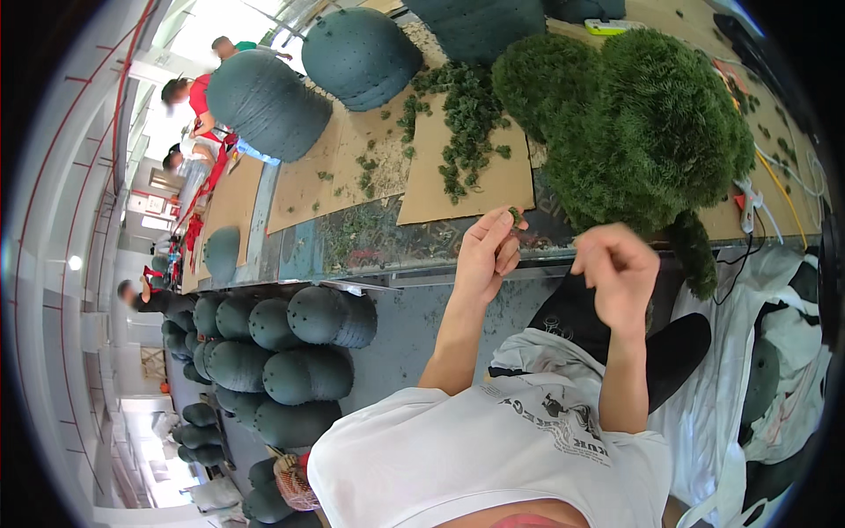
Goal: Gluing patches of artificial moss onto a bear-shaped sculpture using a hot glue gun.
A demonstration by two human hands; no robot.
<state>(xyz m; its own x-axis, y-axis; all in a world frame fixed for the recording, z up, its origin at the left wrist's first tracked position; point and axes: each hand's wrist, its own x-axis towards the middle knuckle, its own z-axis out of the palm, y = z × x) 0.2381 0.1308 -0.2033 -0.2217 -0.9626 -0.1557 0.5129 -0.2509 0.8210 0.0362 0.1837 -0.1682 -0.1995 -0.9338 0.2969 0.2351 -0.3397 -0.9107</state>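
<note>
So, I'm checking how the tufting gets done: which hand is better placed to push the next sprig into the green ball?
Probably the left hand: it pinches a small sprig at its fingertips. The right hand is curled, apparently empty, though nearer the green ball.

Person wears a white short-sleeved T-shirt. Sleeves end above the elbows; both forearms are bare. The shirt front carries a dark printed graphic, black on white, made up of lettering and small figures, set across the chest. The fabric shows soft folds and creases around the print. Lower garment is black, visible past the shirt hem. Both hands are bare: no gloves, rings, watch or wristbands visible on either.
</note>
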